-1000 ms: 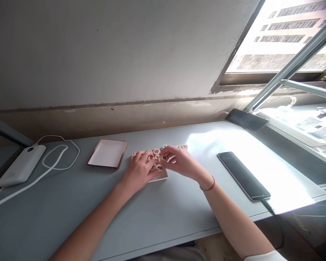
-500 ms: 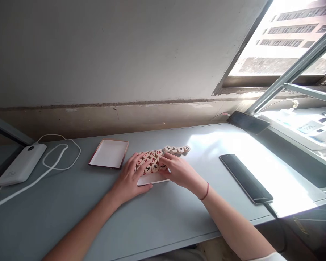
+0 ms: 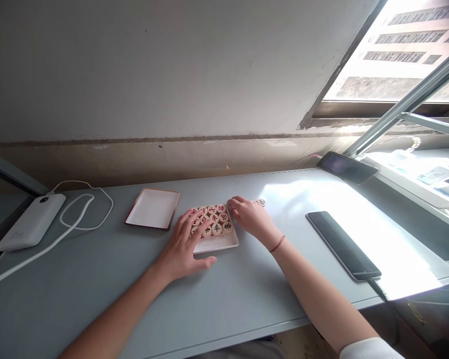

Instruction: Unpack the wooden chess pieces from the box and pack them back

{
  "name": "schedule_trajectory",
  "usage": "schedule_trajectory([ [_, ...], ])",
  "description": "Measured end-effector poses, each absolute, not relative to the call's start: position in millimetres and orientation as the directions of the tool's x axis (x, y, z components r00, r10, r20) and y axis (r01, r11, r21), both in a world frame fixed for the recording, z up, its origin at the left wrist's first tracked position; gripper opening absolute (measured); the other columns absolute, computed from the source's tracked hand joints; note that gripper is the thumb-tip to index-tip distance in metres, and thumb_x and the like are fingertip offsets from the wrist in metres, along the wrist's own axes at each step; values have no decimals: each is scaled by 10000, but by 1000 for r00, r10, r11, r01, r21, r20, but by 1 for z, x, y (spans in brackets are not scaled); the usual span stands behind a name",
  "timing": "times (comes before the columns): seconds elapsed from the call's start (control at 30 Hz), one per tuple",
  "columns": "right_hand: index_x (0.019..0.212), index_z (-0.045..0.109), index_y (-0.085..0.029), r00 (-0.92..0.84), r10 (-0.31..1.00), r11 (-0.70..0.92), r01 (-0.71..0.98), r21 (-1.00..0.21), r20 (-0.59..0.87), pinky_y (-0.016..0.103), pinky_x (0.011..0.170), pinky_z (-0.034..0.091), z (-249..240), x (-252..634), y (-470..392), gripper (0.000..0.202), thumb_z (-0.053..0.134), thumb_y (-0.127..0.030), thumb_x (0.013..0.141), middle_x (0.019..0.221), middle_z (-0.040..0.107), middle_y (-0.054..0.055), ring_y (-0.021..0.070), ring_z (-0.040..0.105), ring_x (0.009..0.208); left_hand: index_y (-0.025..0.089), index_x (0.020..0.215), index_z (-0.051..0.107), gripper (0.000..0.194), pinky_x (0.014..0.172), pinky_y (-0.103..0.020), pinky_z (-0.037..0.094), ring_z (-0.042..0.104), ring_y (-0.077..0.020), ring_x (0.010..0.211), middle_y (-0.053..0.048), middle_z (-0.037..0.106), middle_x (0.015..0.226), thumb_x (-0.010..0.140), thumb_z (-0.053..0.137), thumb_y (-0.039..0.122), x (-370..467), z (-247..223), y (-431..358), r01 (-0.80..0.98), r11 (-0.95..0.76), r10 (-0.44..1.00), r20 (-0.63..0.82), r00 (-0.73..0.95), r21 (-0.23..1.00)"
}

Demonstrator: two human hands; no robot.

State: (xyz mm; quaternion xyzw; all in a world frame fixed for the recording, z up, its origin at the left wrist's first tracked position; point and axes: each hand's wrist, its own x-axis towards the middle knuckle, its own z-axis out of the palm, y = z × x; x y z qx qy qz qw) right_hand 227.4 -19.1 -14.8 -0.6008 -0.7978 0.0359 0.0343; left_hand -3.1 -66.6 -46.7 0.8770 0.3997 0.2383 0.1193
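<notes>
box (image 3: 217, 243) of round pieces (image 3: 216, 229) just below frame centre on bench (image 3: 254, 294) | left hand (image 3: 180, 252): fingers spread wide over the box's left side | right hand (image 3: 253, 217): fingers just beside the box's upper-right corner, cannot tell whether gripping | loose piece (image 3: 261, 202) just beyond the back of that hand

cream lettered discs (image 3: 214, 218), white tray (image 3: 221, 242)

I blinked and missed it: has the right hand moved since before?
Yes. The right hand has moved closer to the desk's back edge, from over the box of xiangqi pieces to beside its far-right corner.
</notes>
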Motion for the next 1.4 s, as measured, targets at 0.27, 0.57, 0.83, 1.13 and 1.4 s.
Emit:
schedule_trajectory([
  [0.27, 995, 644, -202, -167, 958, 276, 756, -594, 232, 243, 583, 441, 2, 217, -43, 185, 533, -306, 890, 941, 684, 48, 109, 580, 577, 294, 1207, 536, 333, 1010, -447, 437, 466, -242, 1182, -58, 543, 1179, 883, 567, 225, 7, -34, -69, 672, -667, 689, 611, 390, 323],
  [0.57, 984, 669, -219, -349, 937, 186, 413, -891, 34, 211, 544, 461, 3, 192, -70, 205, 605, -349, 839, 689, 648, -8, 109, 591, 598, 221, 1017, 612, 135, 853, -287, 528, 628, -158, 941, -29, 639, 988, 899, 552, 197, 5, -23, -76, 588, -708, 677, 612, 409, 391],
  [0.83, 981, 633, -202, -352, 936, 163, 412, -897, 9, 233, 587, 505, -1, 200, -65, 185, 577, -323, 851, 793, 667, 20, 120, 620, 650, 217, 898, 658, 108, 802, -332, 471, 573, -173, 878, -29, 665, 920, 877, 554, 197, -7, -27, -70, 613, -708, 697, 485, 528, 351],
  [1.13, 994, 614, -198, -358, 932, 215, 396, -893, 66, 230, 618, 509, 1, 199, -66, 179, 513, -290, 878, 926, 637, 35, 100, 584, 679, 228, 946, 683, 161, 777, -352, 402, 535, -196, 909, -39, 662, 979, 878, 537, 227, 2, -26, -76, 673, -707, 691, 421, 588, 220],
  [1.4, 969, 617, -194, -372, 924, 246, 407, -880, 86, 208, 576, 466, 1, 199, -67, 161, 496, -257, 882, 887, 606, 27, 88, 526, 645, 221, 881, 664, 170, 749, -340, 373, 521, -185, 860, -25, 654, 926, 874, 505, 162, -4, -23, -76, 718, -667, 725, 398, 563, 200],
])
